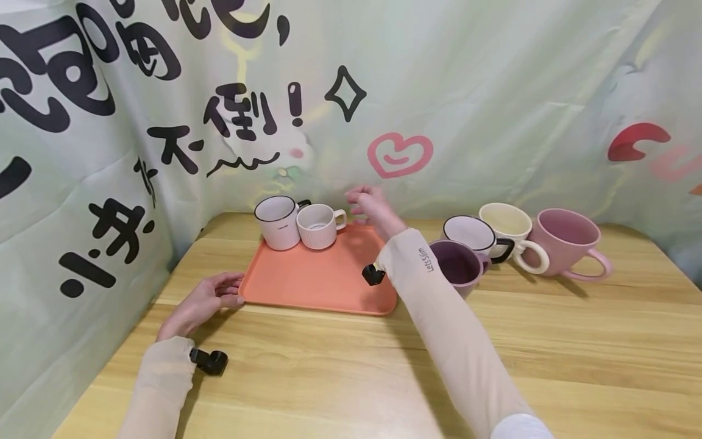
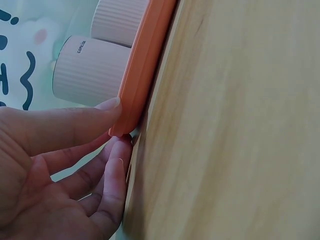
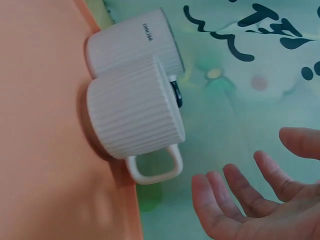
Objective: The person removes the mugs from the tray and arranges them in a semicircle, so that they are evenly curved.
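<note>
An orange tray (image 1: 323, 283) lies on the table with two cups at its back left. One is a white mug with a dark rim (image 1: 277, 225), the other a small ribbed white cup (image 1: 318, 228); they stand side by side, touching or nearly so. My left hand (image 1: 211, 299) holds the tray's left front corner, thumb (image 2: 75, 122) against the rim and fingertips at its lower edge. Above the tray's back edge, my right hand (image 1: 375, 207) hovers with spread fingers (image 3: 205, 200), apart from the ribbed cup's handle (image 3: 157, 172) and holding nothing.
To the right of the tray stand a dark purple mug (image 1: 457, 268), a white mug with a black handle (image 1: 471, 235), a cream mug (image 1: 507, 222) and a large pink mug (image 1: 565, 244). A printed curtain (image 1: 493, 110) hangs behind the wooden table (image 1: 307, 378).
</note>
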A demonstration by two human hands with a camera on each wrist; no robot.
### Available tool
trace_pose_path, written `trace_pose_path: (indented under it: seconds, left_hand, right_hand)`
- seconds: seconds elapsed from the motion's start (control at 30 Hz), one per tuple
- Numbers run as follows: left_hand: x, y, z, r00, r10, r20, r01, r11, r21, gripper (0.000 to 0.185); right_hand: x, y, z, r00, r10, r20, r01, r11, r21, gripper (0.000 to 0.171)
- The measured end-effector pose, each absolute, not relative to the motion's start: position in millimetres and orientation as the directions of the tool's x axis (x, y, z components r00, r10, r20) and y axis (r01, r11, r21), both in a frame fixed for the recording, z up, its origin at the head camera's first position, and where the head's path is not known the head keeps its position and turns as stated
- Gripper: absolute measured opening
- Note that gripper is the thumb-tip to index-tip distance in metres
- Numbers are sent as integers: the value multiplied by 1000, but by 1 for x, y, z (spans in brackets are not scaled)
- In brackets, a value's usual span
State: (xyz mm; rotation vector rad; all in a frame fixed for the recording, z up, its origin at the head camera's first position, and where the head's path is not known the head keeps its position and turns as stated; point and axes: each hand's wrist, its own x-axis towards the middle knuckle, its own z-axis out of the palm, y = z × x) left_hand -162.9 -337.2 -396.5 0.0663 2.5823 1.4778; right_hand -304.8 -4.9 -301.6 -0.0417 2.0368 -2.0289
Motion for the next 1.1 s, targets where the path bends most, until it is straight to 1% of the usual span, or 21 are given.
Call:
trace_pose_path:
  seconds: [0.1, 0.2, 0.4, 0.67, 0.73, 1.0, 1.1]
  left_hand:
    - [-164, -338, -396, -985, 117, -125, -50, 502, 863, 61]
    - [-164, -338, -395, -985, 112, -129, -57, 497, 866, 61]
    - [-163, -338, -396, -985, 105, -137, -66, 505, 861, 61]
    - [-165, -339, -396, -986, 105, -131, -61, 504, 861, 61]
    - [-165, -339, -396, -986, 102, -134, -66, 501, 863, 62]
    - [-164, -339, -397, -986, 130, -100, -20, 508, 861, 62]
    - [-163, -338, -397, -987, 125, -103, -25, 510, 860, 62]
  right_hand:
    - [-307, -9, -305, -969, -193, -153, 159, -16, -987, 16]
    - [-308, -13, -309, -973, -181, -146, 152, -22, -988, 14]
    - [-309, -21, -320, -976, -159, -150, 156, -22, -988, 22]
    - [-310, -26, -332, -987, -124, -103, 113, -80, -990, 29]
    - [-310, -27, -335, -985, -132, -107, 120, -92, -988, 32]
    - [-312, -28, -348, -972, -177, -155, 180, -135, -974, 47]
    - [-312, -28, -351, -965, -196, -172, 196, -112, -974, 47]
